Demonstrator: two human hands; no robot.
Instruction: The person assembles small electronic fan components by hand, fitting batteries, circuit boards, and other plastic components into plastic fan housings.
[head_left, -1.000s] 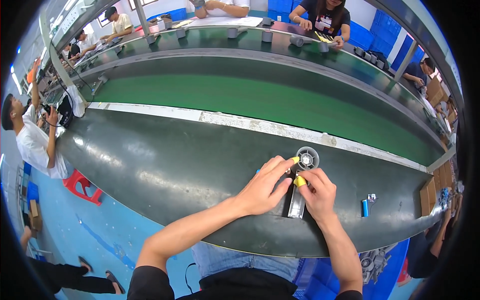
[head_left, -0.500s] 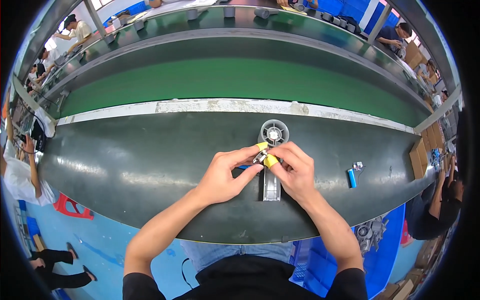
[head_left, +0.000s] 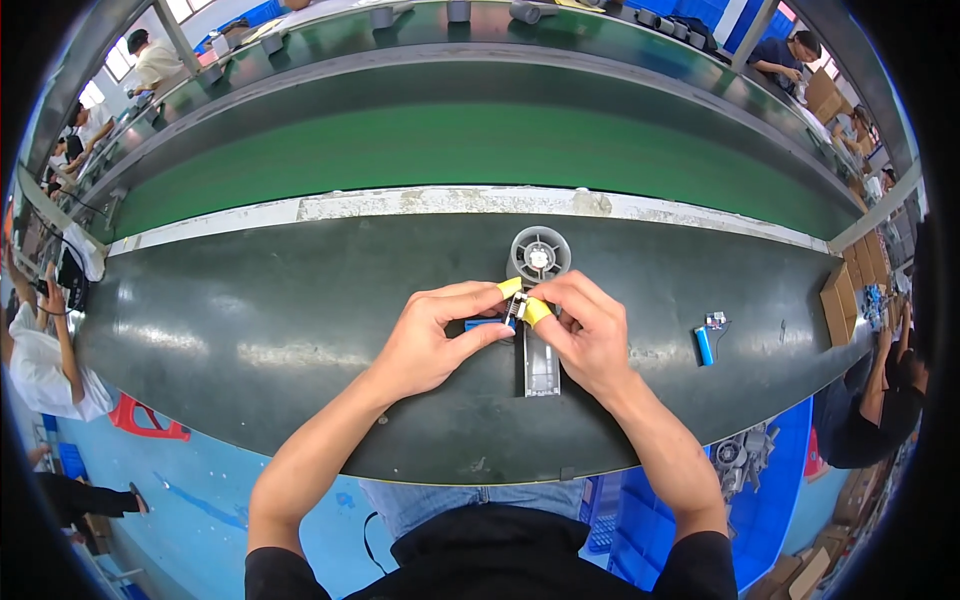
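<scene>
A small circuit board [head_left: 516, 307] is pinched between my two hands. My left hand [head_left: 432, 328] closes on its left side with thumb and forefinger; my right hand [head_left: 588, 325] grips its right side. Yellow covers wrap some of the fingertips. Beside the left thumb, partly hidden by that hand, is a blue cylindrical battery [head_left: 484, 324]. Under and between the hands lies a grey handheld fan housing [head_left: 541, 370], its round vented head pointing away from me and its hollow handle towards me. The hands cover the middle of the housing.
To the right on the dark table [head_left: 250, 330] lie another blue battery [head_left: 704, 347] and a wired small board [head_left: 715, 320]. An open cardboard box [head_left: 838, 305] stands at the right end. Below the edge, a blue bin [head_left: 770, 500] holds grey parts. Beyond runs a green conveyor belt [head_left: 450, 150].
The circuit board has tilted more upright in my fingers. My left hand has shifted slightly left, and more of the blue battery shows. The view has moved a little.
</scene>
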